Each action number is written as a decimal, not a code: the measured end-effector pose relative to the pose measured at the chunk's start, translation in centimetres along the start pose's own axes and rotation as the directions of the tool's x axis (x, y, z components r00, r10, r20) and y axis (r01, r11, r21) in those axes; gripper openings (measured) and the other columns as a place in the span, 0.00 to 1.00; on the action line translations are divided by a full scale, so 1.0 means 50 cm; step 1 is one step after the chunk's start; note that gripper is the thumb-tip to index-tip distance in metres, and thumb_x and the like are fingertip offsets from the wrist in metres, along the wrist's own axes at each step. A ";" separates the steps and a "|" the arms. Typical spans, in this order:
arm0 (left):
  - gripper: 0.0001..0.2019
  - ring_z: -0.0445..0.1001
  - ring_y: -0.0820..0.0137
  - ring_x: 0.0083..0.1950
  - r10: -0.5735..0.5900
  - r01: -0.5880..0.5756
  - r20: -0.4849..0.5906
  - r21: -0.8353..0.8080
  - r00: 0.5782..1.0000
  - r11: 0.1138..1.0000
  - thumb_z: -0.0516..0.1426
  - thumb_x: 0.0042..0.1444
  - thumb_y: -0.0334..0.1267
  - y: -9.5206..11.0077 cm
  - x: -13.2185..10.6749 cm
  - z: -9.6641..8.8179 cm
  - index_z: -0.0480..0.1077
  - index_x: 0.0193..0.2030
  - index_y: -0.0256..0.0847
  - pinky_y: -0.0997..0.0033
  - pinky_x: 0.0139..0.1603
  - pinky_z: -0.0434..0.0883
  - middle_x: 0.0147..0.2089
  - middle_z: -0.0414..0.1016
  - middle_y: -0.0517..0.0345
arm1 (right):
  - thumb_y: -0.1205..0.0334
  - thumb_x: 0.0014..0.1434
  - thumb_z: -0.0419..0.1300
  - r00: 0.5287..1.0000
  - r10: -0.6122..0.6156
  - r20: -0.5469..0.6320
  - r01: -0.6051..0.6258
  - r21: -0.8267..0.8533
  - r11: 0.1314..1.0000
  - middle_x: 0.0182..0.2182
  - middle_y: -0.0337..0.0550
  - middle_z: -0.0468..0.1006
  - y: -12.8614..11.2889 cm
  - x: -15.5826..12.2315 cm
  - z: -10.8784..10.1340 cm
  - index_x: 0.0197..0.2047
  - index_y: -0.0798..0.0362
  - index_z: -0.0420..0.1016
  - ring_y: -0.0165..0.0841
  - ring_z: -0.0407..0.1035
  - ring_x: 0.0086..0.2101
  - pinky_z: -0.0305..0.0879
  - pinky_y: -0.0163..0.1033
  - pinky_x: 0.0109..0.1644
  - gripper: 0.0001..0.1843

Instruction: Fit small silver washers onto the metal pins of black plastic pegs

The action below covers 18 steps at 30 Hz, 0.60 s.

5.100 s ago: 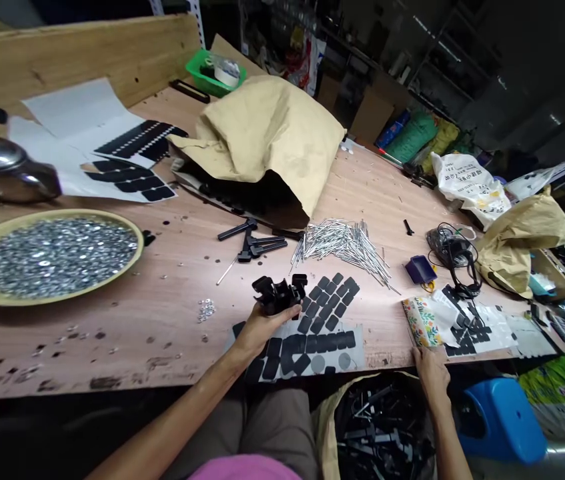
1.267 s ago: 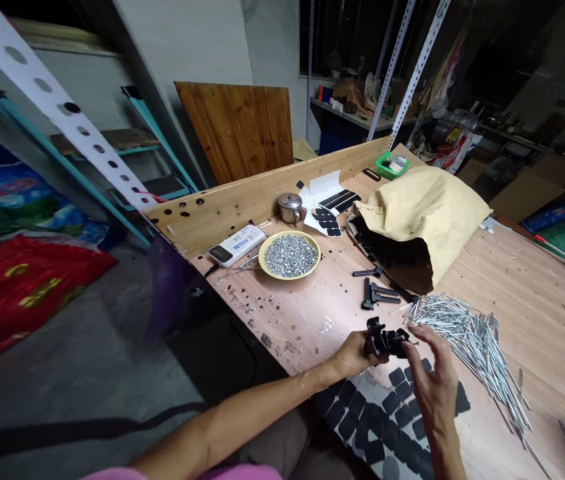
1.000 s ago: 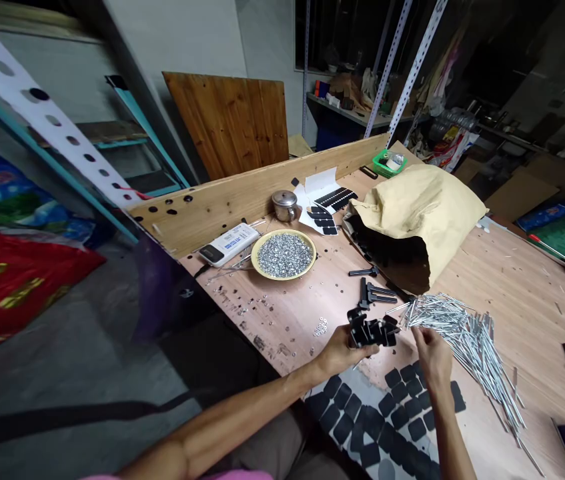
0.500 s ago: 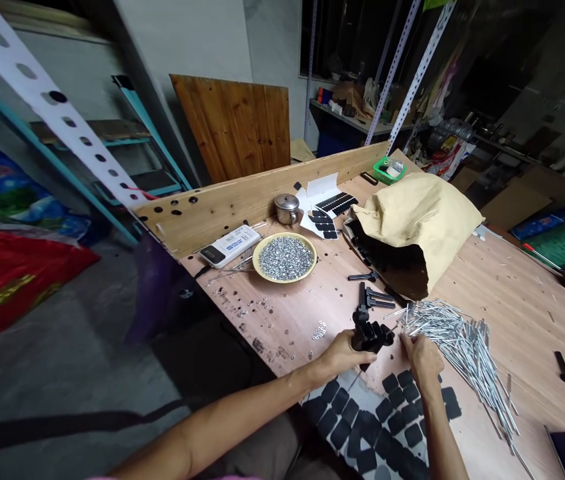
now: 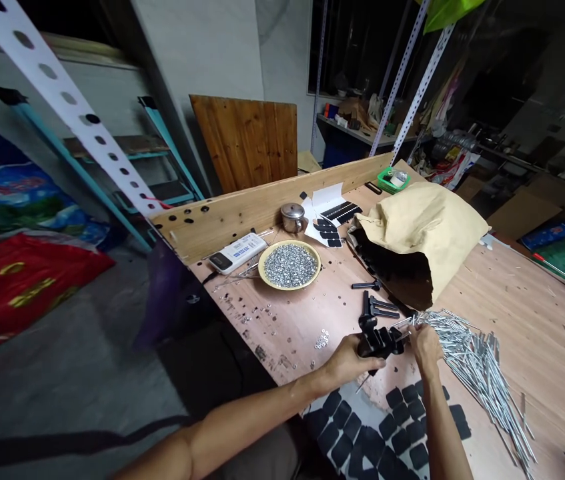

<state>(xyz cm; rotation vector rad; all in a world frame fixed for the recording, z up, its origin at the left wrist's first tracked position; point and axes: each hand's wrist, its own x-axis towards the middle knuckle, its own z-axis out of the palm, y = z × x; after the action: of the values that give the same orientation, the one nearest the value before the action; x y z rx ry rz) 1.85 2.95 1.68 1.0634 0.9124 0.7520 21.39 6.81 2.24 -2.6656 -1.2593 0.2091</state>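
Note:
My left hand point(image 5: 346, 363) is closed around a black plastic part point(image 5: 379, 342) with several lobes, held just above the bench. A thin metal rod point(image 5: 363, 383) sticks out below it. Close by on the right, my right hand point(image 5: 425, 345) pinches a thin metal rod point(image 5: 406, 336) whose end points at the black part. Under and beside that hand lies a heap of silvery metal rods point(image 5: 482, 370). More black plastic pieces point(image 5: 383, 307) rest just beyond the left hand, and a small cluster of nuts point(image 5: 322, 339) lies to its left.
A yellow bowl point(image 5: 262, 275) full of small metal nuts stands farther back, near a white device point(image 5: 238, 252) and a metal cup point(image 5: 293, 217). A brown paper sack point(image 5: 427, 227) lies open behind the rods. Black pads point(image 5: 369, 443) cover the near edge, and a wooden board point(image 5: 262, 200) borders the bench.
The camera view has shifted a little. My right hand has moved slightly toward the rod heap's near-left end, and a rod now shows between its fingertips and the black part.

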 end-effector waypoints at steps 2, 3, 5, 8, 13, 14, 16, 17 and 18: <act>0.06 0.68 0.72 0.28 0.012 -0.012 -0.006 0.004 1.000 1.000 0.62 0.39 0.33 -0.002 0.009 -0.001 0.73 0.26 0.33 0.74 0.31 0.64 0.24 0.71 0.61 | 0.58 0.55 0.52 1.000 -0.006 -0.021 0.007 0.068 0.998 0.27 0.50 0.76 0.003 -0.012 -0.022 0.36 0.57 0.76 0.40 0.72 0.30 0.63 0.41 0.32 0.15; 0.06 0.68 0.72 0.28 0.019 -0.019 -0.005 0.009 1.000 1.000 0.62 0.39 0.33 -0.003 0.014 -0.002 0.73 0.26 0.33 0.74 0.32 0.65 0.25 0.71 0.61 | 0.57 0.56 0.51 0.999 -0.016 -0.048 0.022 0.117 0.993 0.28 0.49 0.77 0.004 -0.025 -0.037 0.43 0.57 0.74 0.39 0.72 0.31 0.64 0.40 0.33 0.17; 0.07 0.69 0.71 0.30 0.033 -0.034 0.020 0.018 0.999 0.999 0.62 0.39 0.33 -0.007 0.022 -0.005 0.74 0.28 0.33 0.74 0.33 0.65 0.27 0.73 0.60 | 0.53 0.56 0.53 0.984 -0.057 -0.168 0.108 0.309 0.945 0.32 0.45 0.77 0.005 -0.062 -0.070 0.56 0.56 0.65 0.35 0.72 0.32 0.66 0.39 0.36 0.26; 0.09 0.70 0.70 0.32 0.069 -0.072 0.076 0.032 0.995 0.997 0.63 0.39 0.33 -0.012 0.030 -0.003 0.75 0.30 0.33 0.74 0.34 0.66 0.29 0.75 0.59 | 0.49 0.50 0.61 0.930 -0.079 -0.360 0.320 0.684 0.656 0.30 0.40 0.76 -0.005 -0.131 -0.111 0.57 0.53 0.61 0.33 0.73 0.31 0.68 0.40 0.38 0.33; 0.14 0.70 0.71 0.32 0.118 -0.125 0.170 0.031 0.978 0.992 0.64 0.39 0.32 -0.019 0.031 0.012 0.75 0.36 0.33 0.75 0.33 0.65 0.32 0.76 0.57 | 0.56 0.45 0.68 0.884 -0.096 -0.457 0.458 0.808 0.370 0.29 0.39 0.76 -0.034 -0.207 -0.124 0.41 0.52 0.68 0.32 0.73 0.31 0.70 0.39 0.36 0.21; 0.14 0.69 0.71 0.31 0.128 -0.138 0.177 0.050 0.976 0.989 0.65 0.39 0.32 -0.020 0.031 0.014 0.74 0.36 0.32 0.75 0.32 0.65 0.31 0.75 0.57 | 0.57 0.45 0.68 0.877 -0.094 -0.472 0.472 0.805 0.360 0.30 0.39 0.77 -0.037 -0.213 -0.121 0.40 0.52 0.68 0.32 0.74 0.31 0.70 0.39 0.36 0.20; 0.12 0.68 0.71 0.30 0.163 -0.189 0.185 0.136 0.969 0.972 0.65 0.39 0.32 -0.022 0.030 0.014 0.74 0.33 0.31 0.75 0.31 0.64 0.30 0.74 0.56 | 0.57 0.46 0.67 0.860 -0.098 -0.501 0.500 0.791 0.352 0.30 0.40 0.76 -0.039 -0.219 -0.116 0.39 0.52 0.68 0.31 0.74 0.31 0.71 0.38 0.34 0.18; 0.11 0.68 0.71 0.30 0.189 -0.225 0.190 0.195 0.963 0.955 0.65 0.39 0.32 -0.022 0.030 0.012 0.74 0.32 0.31 0.75 0.30 0.63 0.29 0.74 0.56 | 0.58 0.47 0.67 0.847 -0.103 -0.521 0.521 0.778 0.350 0.30 0.39 0.76 -0.038 -0.221 -0.113 0.39 0.52 0.68 0.31 0.74 0.30 0.71 0.38 0.34 0.17; 0.10 0.68 0.70 0.30 0.215 -0.262 0.199 0.251 0.956 0.932 0.65 0.40 0.32 -0.022 0.029 0.011 0.74 0.31 0.31 0.76 0.29 0.62 0.29 0.74 0.56 | 0.59 0.47 0.67 0.829 -0.115 -0.547 0.549 0.759 0.349 0.31 0.39 0.76 -0.037 -0.222 -0.111 0.38 0.52 0.68 0.31 0.74 0.30 0.71 0.37 0.33 0.17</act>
<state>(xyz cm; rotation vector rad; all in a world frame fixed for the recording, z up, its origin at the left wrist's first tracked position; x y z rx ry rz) 3.05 3.65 0.38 1.4820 0.7629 0.7355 14.16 -1.23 8.58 -1.3416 -1.0631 0.1774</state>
